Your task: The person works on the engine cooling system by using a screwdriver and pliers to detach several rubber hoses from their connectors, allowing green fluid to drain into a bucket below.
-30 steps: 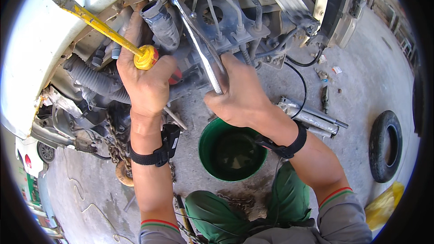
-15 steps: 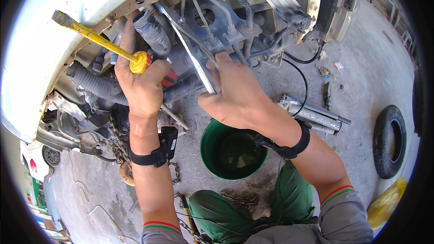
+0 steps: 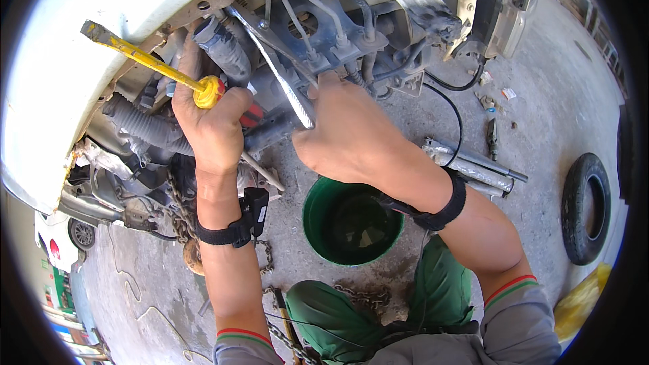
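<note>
Along the lower edge of a curved white vehicle panel [image 3: 128, 0], I am watching the left hand [image 3: 211, 130] clasping a yellow-and-red flat-bladed screwdriver [image 3: 161, 65], the right hand [image 3: 346, 128] grasping a long silver metal tool [image 3: 289, 93].

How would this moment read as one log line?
left hand: holding yellow screwdriver | right hand: gripping long silver tool | nearby: grey ribbed hose, green bucket
</note>
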The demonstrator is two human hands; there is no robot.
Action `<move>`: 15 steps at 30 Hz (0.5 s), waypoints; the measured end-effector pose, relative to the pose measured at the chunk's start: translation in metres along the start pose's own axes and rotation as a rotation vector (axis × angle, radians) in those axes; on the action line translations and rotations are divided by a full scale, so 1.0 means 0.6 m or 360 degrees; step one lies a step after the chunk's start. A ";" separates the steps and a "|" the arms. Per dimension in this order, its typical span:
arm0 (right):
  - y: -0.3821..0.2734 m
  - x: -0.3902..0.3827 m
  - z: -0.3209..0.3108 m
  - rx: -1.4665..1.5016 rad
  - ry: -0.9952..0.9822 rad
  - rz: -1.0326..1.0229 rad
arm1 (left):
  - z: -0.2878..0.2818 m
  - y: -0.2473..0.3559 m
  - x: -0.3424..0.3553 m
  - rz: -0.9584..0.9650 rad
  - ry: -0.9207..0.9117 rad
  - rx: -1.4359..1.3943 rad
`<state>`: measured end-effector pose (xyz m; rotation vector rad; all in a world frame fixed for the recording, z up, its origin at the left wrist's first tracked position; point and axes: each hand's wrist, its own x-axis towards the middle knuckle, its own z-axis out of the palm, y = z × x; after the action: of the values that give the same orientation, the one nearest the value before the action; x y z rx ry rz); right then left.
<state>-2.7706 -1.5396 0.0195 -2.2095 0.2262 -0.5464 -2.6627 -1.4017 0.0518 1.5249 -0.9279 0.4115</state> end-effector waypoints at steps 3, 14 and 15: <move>0.001 -0.002 0.003 0.0031 0.0063 -0.0036 | 0.000 -0.009 -0.002 0.0027 0.0077 0.0094; 0.021 0.007 -0.008 0.0120 -0.0063 -0.0041 | 0.037 0.000 -0.007 0.0091 0.0134 -0.0077; 0.019 0.006 -0.012 0.0111 -0.0087 -0.0035 | 0.038 0.004 -0.010 0.0044 0.0171 -0.0069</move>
<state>-2.7704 -1.5529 0.0161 -2.1584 0.1523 -0.4974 -2.6743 -1.4215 0.0445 1.4380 -0.8695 0.4857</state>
